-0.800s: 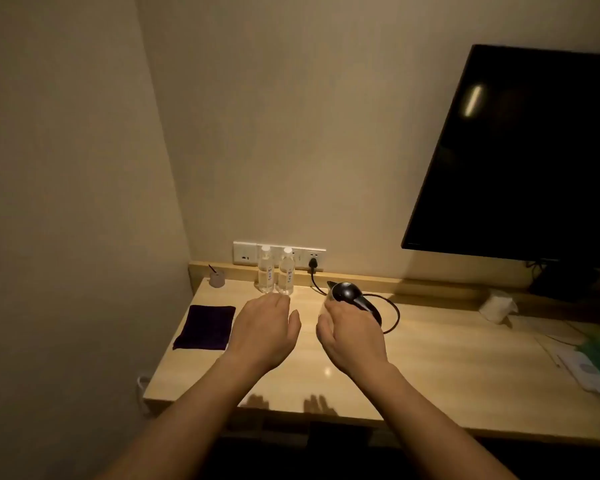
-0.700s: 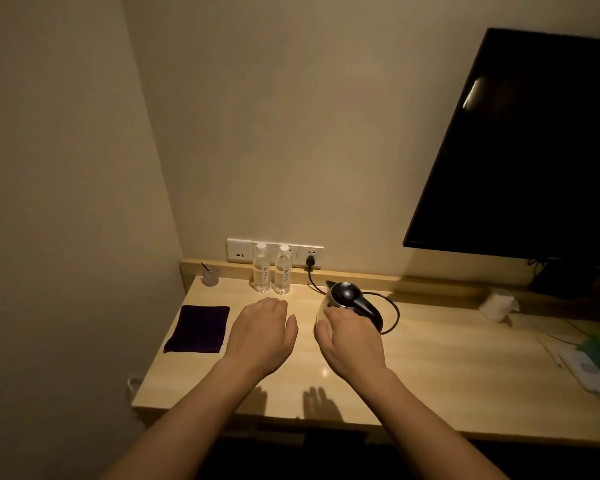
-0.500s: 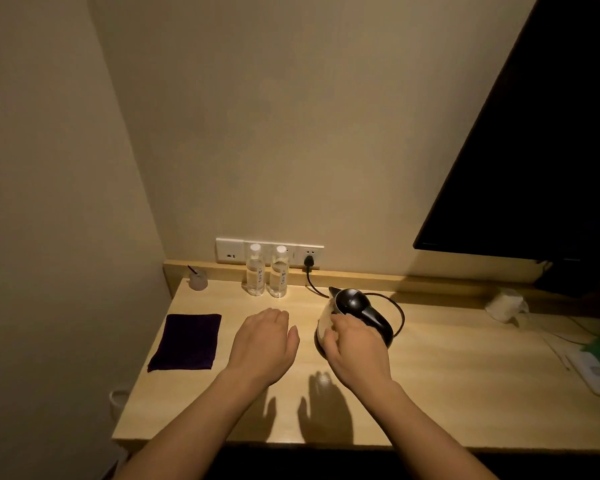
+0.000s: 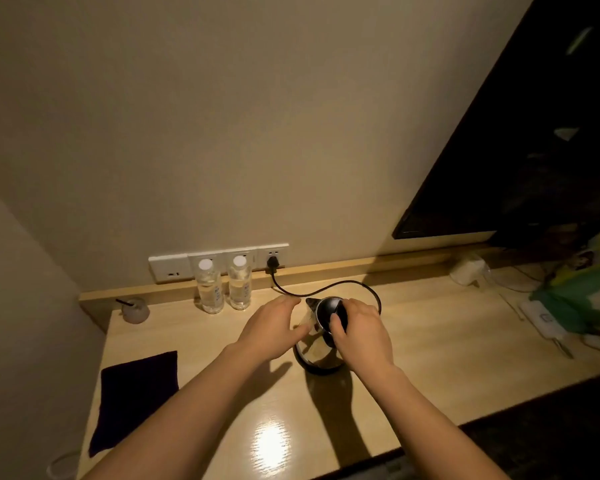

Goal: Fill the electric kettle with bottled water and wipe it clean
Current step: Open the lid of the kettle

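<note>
A steel electric kettle (image 4: 314,351) with a black lid stands on the wooden desk (image 4: 430,348), its black cord running to the wall socket. My right hand (image 4: 359,336) wraps over the kettle's handle and lid from the right. My left hand (image 4: 271,329) hovers flat at the kettle's left side, fingers apart, touching or nearly touching the body. Two sealed clear water bottles (image 4: 208,287) (image 4: 239,284) stand side by side against the back ledge, behind my left hand. A dark purple cloth (image 4: 136,396) lies flat at the desk's left front.
A small cup with a stick (image 4: 136,310) sits in the back left corner. A dark television (image 4: 534,133) hangs at the right. A tissue roll (image 4: 468,270), green bag (image 4: 575,296) and white power strip (image 4: 544,320) crowd the desk's right end.
The view has moved in closer and tilted down. My right hand has gone from touching the kettle to closing over its handle and lid. My left hand has moved right to the kettle's side.
</note>
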`<state>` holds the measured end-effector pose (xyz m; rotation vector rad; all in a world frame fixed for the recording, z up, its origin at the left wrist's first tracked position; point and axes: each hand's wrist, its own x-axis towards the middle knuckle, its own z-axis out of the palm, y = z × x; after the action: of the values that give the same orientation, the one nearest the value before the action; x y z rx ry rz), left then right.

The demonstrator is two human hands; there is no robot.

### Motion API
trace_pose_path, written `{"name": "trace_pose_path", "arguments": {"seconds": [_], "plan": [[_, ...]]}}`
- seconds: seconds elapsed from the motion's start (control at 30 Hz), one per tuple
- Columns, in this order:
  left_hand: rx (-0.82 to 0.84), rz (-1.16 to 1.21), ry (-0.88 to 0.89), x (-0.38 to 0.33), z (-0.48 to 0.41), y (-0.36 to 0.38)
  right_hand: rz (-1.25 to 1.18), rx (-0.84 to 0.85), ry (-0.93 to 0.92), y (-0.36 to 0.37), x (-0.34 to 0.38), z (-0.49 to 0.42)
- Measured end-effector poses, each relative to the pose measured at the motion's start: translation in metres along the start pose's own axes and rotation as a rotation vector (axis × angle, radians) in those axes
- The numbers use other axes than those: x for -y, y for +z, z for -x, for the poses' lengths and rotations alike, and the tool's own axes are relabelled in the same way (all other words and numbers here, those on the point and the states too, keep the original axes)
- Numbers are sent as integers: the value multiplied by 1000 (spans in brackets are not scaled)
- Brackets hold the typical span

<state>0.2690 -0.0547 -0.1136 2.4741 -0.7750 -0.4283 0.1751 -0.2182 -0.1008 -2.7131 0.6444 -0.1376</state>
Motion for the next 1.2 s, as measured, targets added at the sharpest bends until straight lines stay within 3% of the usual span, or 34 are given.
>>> {"name": "trace_pose_path", "arguments": {"seconds": [0.2, 0.33, 0.5, 0.73, 0.87, 1.03, 1.2], "plan": [[195, 53, 53, -6, -57, 12, -62, 47, 102, 15, -8, -15], [240, 68, 67, -9, -68, 19, -78, 69, 134, 24, -6, -20], [162, 115, 24, -4, -62, 31, -100, 57, 110, 30, -10, -24], [-136, 73, -137, -10, -32, 60, -190, 122, -27, 28, -18, -41], [-195, 70, -194, -11, -24, 68, -186, 138, -67, 26, -16, -52], [-134, 327, -203, 1, -22, 62, -176, 129, -57, 24, -19, -58], [-211, 546, -262, 12, -24, 60, -165, 101, -41, 24, -19, -59]]}}
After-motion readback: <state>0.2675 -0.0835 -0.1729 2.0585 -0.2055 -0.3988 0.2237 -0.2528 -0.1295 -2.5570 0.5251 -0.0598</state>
